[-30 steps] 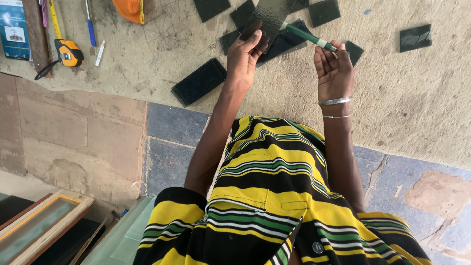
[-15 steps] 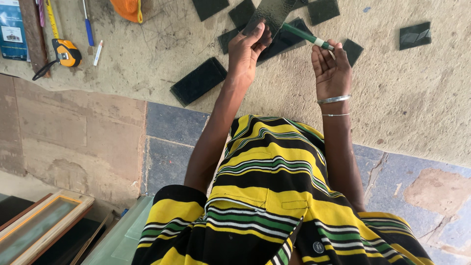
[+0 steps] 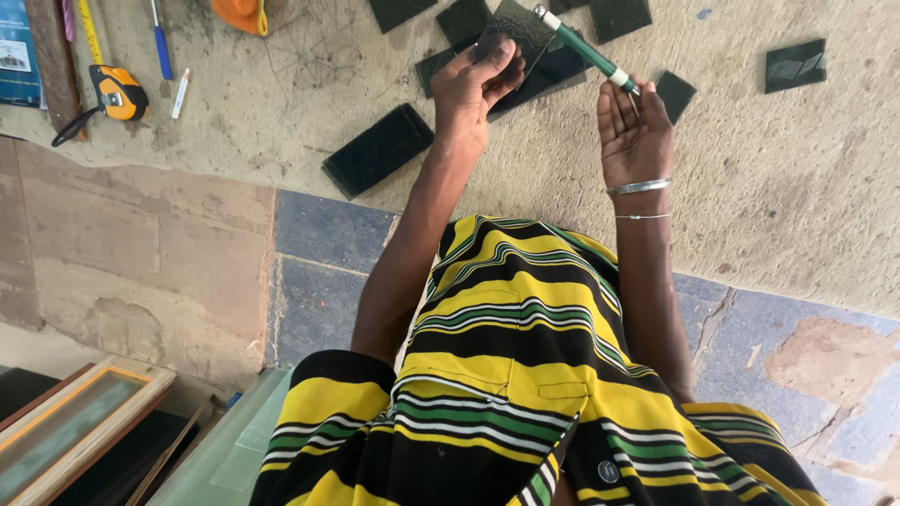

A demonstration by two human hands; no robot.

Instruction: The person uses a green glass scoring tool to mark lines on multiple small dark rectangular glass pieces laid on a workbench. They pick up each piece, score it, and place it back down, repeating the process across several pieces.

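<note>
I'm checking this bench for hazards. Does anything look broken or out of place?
Yes. Dark glass offcuts lie scattered at odd angles on the worktop around both hands. The left hand presses one glass piece; the right hand holds a green-handled tool.

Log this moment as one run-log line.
left hand: holds dark glass piece | right hand: holds green glass cutter

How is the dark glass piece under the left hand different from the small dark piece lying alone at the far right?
The glass piece under the left hand is larger and overlaps other pieces; the small piece at the far right lies alone, untouched, on the bare work surface. Both are dark, flat and angular.
</note>
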